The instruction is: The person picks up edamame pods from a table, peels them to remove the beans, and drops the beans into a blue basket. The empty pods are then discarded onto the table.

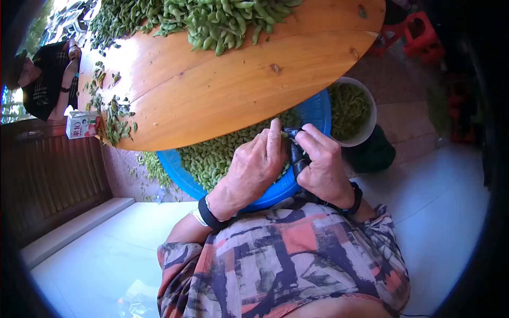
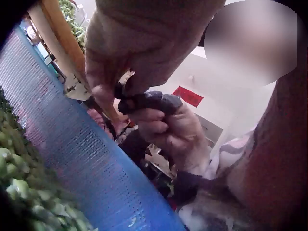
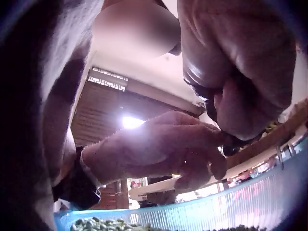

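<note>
Head view, hands: left hand (image 1: 254, 165) and right hand (image 1: 324, 165) together just above the blue basket (image 1: 268, 197), both clamped on a dark tool (image 1: 297, 158).
Head view, surroundings: green pods (image 1: 212, 156) inside the blue basket; wooden table (image 1: 228, 85) just beyond it; white bucket (image 1: 369, 127) beside its right rim.
Left wrist view: left hand pinching the dark tool's tip, right hand curled round its handle, above the blue basket wall.
Right wrist view: same two-handed hold above the blue basket rim; tip blurred.
</note>
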A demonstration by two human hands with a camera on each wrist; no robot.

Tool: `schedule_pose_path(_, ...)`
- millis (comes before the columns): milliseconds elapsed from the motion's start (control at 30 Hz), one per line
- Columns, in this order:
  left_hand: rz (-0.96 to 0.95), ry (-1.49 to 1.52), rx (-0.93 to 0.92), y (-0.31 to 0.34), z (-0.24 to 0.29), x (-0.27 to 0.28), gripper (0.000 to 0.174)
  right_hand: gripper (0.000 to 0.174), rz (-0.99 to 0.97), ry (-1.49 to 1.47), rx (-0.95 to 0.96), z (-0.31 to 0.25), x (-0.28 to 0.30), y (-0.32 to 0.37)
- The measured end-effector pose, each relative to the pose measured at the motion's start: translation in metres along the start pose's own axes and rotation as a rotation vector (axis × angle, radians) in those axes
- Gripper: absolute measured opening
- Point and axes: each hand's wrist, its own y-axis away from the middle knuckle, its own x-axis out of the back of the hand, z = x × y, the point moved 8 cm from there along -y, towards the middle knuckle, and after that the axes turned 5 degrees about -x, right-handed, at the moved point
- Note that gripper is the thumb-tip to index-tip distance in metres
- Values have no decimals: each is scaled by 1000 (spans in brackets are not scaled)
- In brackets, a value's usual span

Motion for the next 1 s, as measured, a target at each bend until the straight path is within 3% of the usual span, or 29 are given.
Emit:
schedule_pose_path(100,65,-82,-53,-3,1,2,57,38,64,45,109,-6,1,-1)
schedule_pose_path(300,13,78,-17,-6,-3,4,49,36,73,46,123,-5,6,-2)
schedule_pose_path(367,-275,646,283,-3,-24,-7,44,30,-54,-11,59,1,8,-8)
schedule_pose_path(400,-257,1142,403,4,-29,-16,40,23,-93,-110,-4,9,9,-10)
schedule_pose_path(433,-256,1144,398,6,-33,-18,40,23,-92,-106,-3,12,14,-12)
schedule_pose_path(500,-258,1573,541,14,-32,-28,45,20,-179,-132,-2,16,12,-13)
schedule_pose_path(667,-154,1645,641,13,-30,-31,49,22,-140,-89,-68,11,5,-10)
schedule_pose_path(733,-139,1421,649,17,-36,-35,40,27,-85,4,-23,3,2,-8)
schedule_pose_path(833,-76,1325,687,16,-35,-28,37,31,-51,13,-2,-2,-2,-9)
schedule_pose_path(1000,-3,1461,664,13,-35,-20,40,33,-25,48,35,-12,-9,-7)
